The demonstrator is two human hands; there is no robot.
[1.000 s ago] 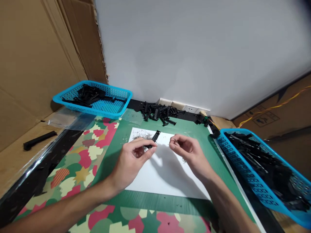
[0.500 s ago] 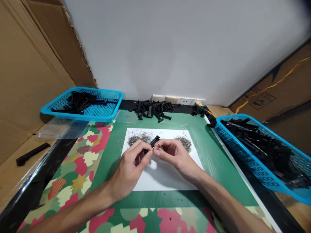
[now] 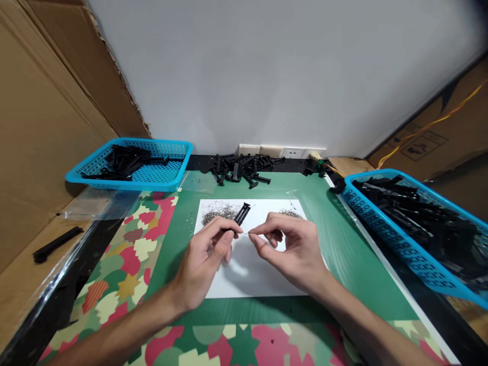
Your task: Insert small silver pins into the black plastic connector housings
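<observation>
My left hand [image 3: 206,259] pinches a slim black plastic part [image 3: 242,213], which tilts up and to the right out of its fingers. Close beside it, my right hand [image 3: 292,241] has thumb and forefinger pressed together on a tiny thin metal piece [image 3: 246,233], too small to make out fully. Its other fingers are curled. Both hands hover over a white sheet of paper [image 3: 247,279]. Behind the left hand lies a heap of small metal springs or pins [image 3: 221,213]; another such heap [image 3: 287,212] is partly hidden behind the right hand.
Several black plastic parts [image 3: 244,168] are piled at the back by the wall sockets [image 3: 293,152]. A blue basket [image 3: 179,178] of black parts stands at the left back, a second blue basket [image 3: 396,249] at the right. One black part [image 3: 57,244] lies on cardboard at far left.
My right hand has drawn a little away to the right from the left hand, opening a small gap. The black part now stands more steeply in my left hand.
</observation>
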